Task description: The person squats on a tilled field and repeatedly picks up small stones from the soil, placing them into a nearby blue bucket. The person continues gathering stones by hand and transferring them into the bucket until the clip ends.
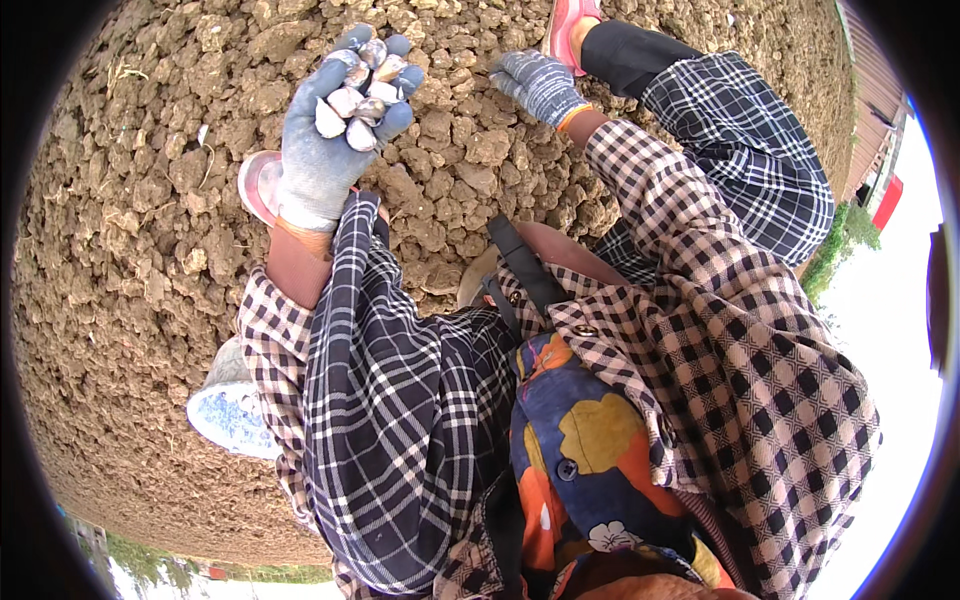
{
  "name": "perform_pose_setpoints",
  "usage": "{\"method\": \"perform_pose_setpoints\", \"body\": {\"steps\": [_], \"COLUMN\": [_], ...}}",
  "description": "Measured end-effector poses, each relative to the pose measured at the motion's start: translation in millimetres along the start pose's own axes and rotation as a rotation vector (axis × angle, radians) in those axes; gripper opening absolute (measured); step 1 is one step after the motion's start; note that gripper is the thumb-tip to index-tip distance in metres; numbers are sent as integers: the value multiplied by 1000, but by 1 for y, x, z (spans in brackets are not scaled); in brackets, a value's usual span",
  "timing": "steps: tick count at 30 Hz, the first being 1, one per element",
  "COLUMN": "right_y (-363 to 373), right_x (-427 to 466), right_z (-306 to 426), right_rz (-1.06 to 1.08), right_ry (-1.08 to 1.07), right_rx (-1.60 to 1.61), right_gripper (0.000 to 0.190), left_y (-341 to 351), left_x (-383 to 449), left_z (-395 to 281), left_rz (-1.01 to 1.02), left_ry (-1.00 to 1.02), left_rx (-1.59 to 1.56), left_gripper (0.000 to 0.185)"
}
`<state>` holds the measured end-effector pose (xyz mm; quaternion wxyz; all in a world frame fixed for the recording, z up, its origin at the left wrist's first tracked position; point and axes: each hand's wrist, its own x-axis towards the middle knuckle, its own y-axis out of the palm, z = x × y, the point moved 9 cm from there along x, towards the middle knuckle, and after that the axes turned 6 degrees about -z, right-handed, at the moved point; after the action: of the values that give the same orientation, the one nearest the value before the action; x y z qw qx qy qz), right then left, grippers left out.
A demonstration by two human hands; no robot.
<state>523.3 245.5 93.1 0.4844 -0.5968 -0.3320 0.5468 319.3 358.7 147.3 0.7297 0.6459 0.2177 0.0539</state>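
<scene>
Several garlic cloves (345,102) with whitish and purplish skins rest in my left hand (319,172), which is palm up in a grey-blue coated glove. Its fingers curl around the cloves, above cloddy brown soil (450,199). My right hand (541,88), in a grey knit glove with an orange cuff, is low over the soil beside my shoe. The fingers there are bent together with the back of the hand upward. Their tips are hidden, so whether anything is pinched between them does not show.
A pink shoe (568,34) stands beyond my right hand, another shoe (259,187) behind my left wrist. A whitish bucket (231,412) is partly covered by my left sleeve. A black strap (525,255) crosses between my plaid-covered legs. A metal-clad building (874,97) borders the field at right.
</scene>
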Motion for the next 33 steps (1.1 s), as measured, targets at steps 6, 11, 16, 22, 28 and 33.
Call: {"method": "perform_pose_setpoints", "body": {"steps": [6,11,16,22,28,33], "right_y": [-5,-4,23,2,-5,39], "right_x": [-12,-11,-6,-13,-6,-1], "right_z": [2,2,13,-4,-38,-19], "right_rz": [25,77,100,104,239,304], "right_ry": [36,-3,-89,138,340,52], "right_rx": [50,-57,-93,59,55,-97], "right_gripper": [35,36,35,38,41,33], "left_y": [-9,-10,-18,-24,-39,-37], "left_x": [4,6,6,3,11,14], "left_z": [5,2,5,7,22,28], "left_rz": [13,24,-21,-73,-123,-140], "left_ry": [-4,10,0,-19,-83,-82], "left_rx": [-20,-19,-21,10,204,311], "left_gripper": [41,41,39,37,40,44]}}
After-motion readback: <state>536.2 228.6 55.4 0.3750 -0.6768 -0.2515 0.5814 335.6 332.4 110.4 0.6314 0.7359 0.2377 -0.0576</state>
